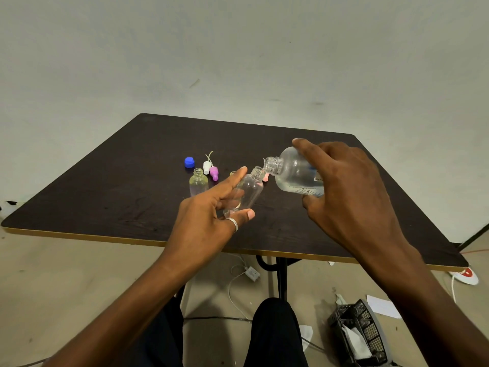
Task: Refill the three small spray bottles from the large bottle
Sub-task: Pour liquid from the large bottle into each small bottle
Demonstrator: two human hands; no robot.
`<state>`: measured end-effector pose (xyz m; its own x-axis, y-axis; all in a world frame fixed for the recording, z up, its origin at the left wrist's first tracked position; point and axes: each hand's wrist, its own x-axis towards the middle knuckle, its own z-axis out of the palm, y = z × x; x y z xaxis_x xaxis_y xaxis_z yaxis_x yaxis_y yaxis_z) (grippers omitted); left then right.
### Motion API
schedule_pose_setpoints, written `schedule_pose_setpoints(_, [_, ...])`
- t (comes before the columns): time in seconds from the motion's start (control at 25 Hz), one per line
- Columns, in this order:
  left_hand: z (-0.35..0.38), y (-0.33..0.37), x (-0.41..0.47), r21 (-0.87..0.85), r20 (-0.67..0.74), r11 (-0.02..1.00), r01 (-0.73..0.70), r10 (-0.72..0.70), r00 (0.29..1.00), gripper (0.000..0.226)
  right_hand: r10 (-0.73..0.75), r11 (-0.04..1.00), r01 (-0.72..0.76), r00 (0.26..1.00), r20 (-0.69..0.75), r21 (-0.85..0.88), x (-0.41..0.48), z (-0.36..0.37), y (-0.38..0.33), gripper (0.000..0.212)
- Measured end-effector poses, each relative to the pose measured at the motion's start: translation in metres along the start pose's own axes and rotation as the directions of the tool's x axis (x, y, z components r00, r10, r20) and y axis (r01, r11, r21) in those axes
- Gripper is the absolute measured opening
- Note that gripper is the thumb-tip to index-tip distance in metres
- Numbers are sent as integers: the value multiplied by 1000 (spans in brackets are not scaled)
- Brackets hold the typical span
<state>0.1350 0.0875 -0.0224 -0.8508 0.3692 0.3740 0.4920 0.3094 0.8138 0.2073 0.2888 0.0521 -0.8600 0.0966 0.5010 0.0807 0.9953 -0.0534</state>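
My left hand [211,215] holds a small clear spray bottle [247,192] above the dark table [105,192], tilted with its open neck up and to the right. My right hand [352,186] grips the large clear bottle [293,172], tipped on its side with its open mouth just above the small bottle's neck. Liquid lies low in the large bottle. A second small bottle [198,182] stands uncapped to the left. Part of a third small bottle [232,174] shows behind my left fingers. A blue cap [189,162], a white spray head [207,165] and a pink spray head [214,172] lie behind them.
Another pink piece [265,177] lies under the large bottle's mouth. Below the table's near edge are my knees, a white cable with a plug [251,273], a black mesh basket [357,332] and papers on the floor. A wall rises behind the table.
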Motion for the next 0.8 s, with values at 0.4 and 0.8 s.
schedule_pose_setpoints(0.4, [-1,1,-1,25,-2,1000,-16,16,1000,76,0,1000,1,1000,16,-17,1,-3,-2,82])
schedule_pose_setpoints(0.8, [-1,-1,-1,32,6,999,-20,20,1000,76,11,999,-9,999,48,-38,1,-4,-4,81])
